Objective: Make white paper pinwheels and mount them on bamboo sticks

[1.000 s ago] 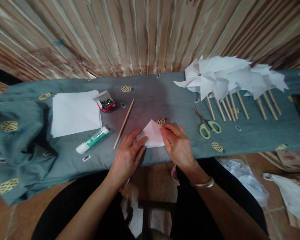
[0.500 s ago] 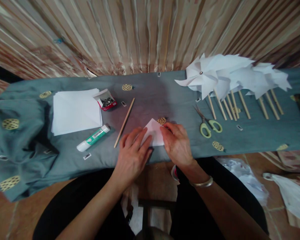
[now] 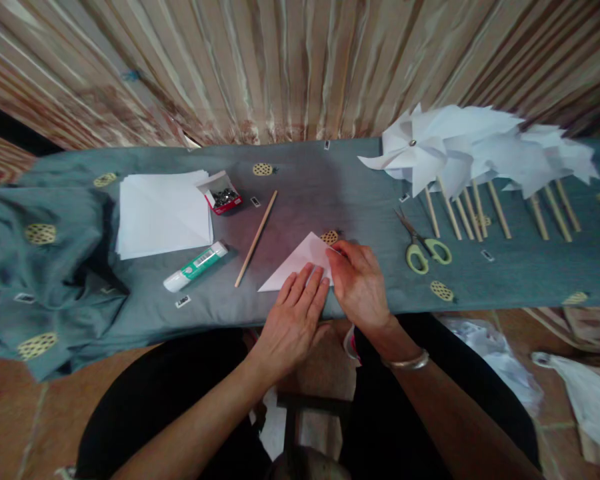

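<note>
A folded sheet of white paper (image 3: 293,265) lies on the cloth in front of me, its visible part a triangle with one corner pointing away. My left hand (image 3: 295,323) rests on its near part, fingers stretched out flat. At the paper's right edge, the thumb and bent fingers of my right hand (image 3: 361,287) close on it; the pinched part is mostly hidden. To the left of the paper lies a thin wooden stick (image 3: 256,239). Scissors (image 3: 423,247) with green handles lie to the right of my right hand.
On the left are a stack of white paper (image 3: 163,217), a red box (image 3: 222,193) of small metal pieces and a glue stick (image 3: 196,267). Several white paper pinwheels (image 3: 460,147) on sticks lie at the back right. A grey-green cloth (image 3: 325,183) covers the table.
My left hand has slid right and toward me along the paper, fingers now flatter, uncovering its left corner. My right hand stays at the right edge. The view has shifted slightly.
</note>
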`<move>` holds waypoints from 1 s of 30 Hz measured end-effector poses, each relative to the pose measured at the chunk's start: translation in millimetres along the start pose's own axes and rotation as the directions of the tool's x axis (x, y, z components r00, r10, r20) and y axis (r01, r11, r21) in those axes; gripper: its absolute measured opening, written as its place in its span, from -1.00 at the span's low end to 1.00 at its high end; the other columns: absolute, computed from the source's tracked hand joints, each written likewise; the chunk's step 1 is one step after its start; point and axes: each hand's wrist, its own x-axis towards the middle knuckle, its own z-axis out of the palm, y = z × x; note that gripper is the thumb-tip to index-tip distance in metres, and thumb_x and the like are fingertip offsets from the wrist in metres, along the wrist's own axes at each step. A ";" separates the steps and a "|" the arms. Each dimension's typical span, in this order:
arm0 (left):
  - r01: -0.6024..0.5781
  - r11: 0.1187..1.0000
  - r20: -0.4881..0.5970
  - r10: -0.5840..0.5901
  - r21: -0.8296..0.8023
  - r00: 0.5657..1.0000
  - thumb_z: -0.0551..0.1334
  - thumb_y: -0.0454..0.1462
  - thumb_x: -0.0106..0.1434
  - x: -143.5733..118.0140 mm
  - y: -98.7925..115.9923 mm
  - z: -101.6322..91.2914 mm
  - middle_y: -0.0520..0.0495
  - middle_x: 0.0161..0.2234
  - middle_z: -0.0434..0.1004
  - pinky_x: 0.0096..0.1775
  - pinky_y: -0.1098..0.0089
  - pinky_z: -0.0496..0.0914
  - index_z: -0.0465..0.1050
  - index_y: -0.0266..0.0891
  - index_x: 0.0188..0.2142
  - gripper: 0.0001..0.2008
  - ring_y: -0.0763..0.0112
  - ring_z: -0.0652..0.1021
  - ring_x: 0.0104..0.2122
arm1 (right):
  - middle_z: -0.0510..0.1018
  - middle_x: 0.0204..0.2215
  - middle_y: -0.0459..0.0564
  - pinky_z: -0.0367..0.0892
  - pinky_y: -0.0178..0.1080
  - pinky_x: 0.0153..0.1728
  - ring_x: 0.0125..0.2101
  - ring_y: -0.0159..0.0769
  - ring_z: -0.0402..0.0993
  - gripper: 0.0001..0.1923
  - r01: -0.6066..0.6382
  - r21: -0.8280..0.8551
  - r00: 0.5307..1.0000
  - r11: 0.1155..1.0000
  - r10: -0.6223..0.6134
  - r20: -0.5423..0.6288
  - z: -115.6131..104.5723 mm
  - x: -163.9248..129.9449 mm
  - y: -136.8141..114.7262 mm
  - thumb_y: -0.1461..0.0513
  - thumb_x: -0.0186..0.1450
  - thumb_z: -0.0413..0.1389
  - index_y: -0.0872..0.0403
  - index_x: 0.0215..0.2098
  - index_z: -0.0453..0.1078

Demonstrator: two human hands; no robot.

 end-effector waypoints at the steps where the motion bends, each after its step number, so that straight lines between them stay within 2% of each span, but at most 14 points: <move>1: 0.002 1.000 0.007 -0.002 0.004 1.000 0.18 -0.11 0.32 0.1 0.0 -0.2 -0.42 0.31 0.16 0.26 -0.04 0.14 0.07 -0.47 0.29 -0.32 -0.10 0.15 0.33 | 0.52 -0.06 0.17 0.35 -0.06 -0.10 -0.12 -0.09 0.34 -0.70 0.001 -0.003 1.000 1.000 -0.001 -0.003 0.3 -0.1 0.1 0.31 0.41 -0.08 0.14 -0.06 0.47; 14: -0.014 0.999 0.014 0.014 0.052 1.000 0.23 -0.09 0.28 -1.7 -0.3 3.3 -0.44 0.30 0.16 0.26 -0.04 0.16 0.13 -0.49 0.26 -0.30 -0.14 0.16 0.32 | 0.52 -0.07 0.11 0.34 -0.10 -0.10 -0.12 -0.11 0.33 -0.70 -0.006 -0.048 0.999 0.999 0.008 0.034 1.1 -0.6 2.3 0.31 0.40 -0.07 0.10 -0.05 0.47; 24: 0.059 0.986 -0.055 -0.051 0.159 0.997 0.20 -0.15 0.30 -37.4 -15.2 0.1 -0.48 0.30 0.14 0.26 -0.01 0.18 0.09 -0.51 0.28 -0.33 -0.11 0.17 0.32 | 0.54 -0.07 0.08 0.31 -0.07 -0.07 -0.12 -0.10 0.32 -0.66 -0.037 -0.038 0.998 0.999 0.039 0.040 6.5 0.1 3.6 0.30 0.43 -0.11 0.08 -0.05 0.48; 27: 0.082 0.983 -0.054 -0.074 0.165 0.996 0.22 -0.18 0.28 -38.4 -14.3 1.6 -0.47 0.31 0.13 0.26 -0.01 0.18 0.08 -0.50 0.28 -0.32 -0.10 0.15 0.33 | 0.53 -0.03 0.15 0.29 -0.02 -0.05 -0.08 -0.04 0.31 -0.68 -0.043 -0.033 0.998 0.998 0.045 0.053 4.3 -0.5 -1.7 0.19 0.43 -0.06 0.12 -0.04 0.48; 30: 0.086 0.986 -0.055 -0.079 0.142 0.995 0.23 -0.20 0.27 -37.1 -13.5 4.1 -0.49 0.32 0.11 0.26 -0.03 0.16 0.07 -0.49 0.29 -0.31 -0.11 0.13 0.34 | 0.47 0.05 0.25 0.26 0.03 -0.01 -0.03 0.05 0.29 -0.51 -0.048 -0.043 0.997 0.998 0.050 0.065 1.1 -2.7 -9.6 0.01 0.36 0.04 0.23 0.03 0.42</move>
